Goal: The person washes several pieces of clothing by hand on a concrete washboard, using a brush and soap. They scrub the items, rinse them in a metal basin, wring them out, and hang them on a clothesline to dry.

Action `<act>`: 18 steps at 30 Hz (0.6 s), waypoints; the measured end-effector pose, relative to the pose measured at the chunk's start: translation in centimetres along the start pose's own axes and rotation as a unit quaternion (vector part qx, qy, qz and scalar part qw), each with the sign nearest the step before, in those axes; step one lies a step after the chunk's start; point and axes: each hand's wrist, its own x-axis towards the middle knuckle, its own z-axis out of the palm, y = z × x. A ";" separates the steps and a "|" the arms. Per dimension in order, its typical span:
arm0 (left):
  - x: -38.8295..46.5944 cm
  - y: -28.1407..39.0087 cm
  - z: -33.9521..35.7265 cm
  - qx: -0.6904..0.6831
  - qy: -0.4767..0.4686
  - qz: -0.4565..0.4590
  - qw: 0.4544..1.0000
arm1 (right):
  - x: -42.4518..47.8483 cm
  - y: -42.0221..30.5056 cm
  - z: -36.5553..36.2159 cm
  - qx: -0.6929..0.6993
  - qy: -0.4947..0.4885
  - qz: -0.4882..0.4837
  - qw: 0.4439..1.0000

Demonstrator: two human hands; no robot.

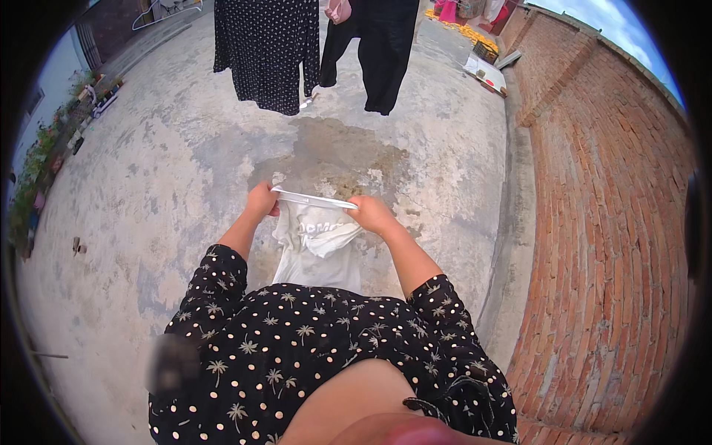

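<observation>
A white shirt [322, 245] hangs down in front of me over the concrete ground. Its top edge is pulled into a nearly straight line between my hands, and raised lettering shows below it. My left hand [262, 201] grips the left end of that edge. At the other end, my right hand [370, 214] pinches the cloth near a drooping fold. The shirt's lower part is hidden behind my chest.
Ahead hang a black patterned garment [267, 55] and black trousers [370, 55], with a pink item [337, 10] between them. A brick wall [601, 222] borders the right. Potted plants [41, 161] line the left. A white clothes hanger [167, 11] shows at top left.
</observation>
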 end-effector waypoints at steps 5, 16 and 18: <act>7.1 -0.2 2.7 -0.469 -0.087 -0.078 0.876 | 5.6 0.3 -0.8 0.016 -0.065 -0.056 0.996; 17.8 5.6 -2.6 -0.322 0.163 0.035 0.932 | 24.8 6.2 -2.8 -0.017 -0.225 -0.186 0.956; 18.9 8.1 -2.4 -0.397 0.133 0.002 0.908 | 28.6 7.0 -4.9 -0.013 -0.280 -0.224 0.934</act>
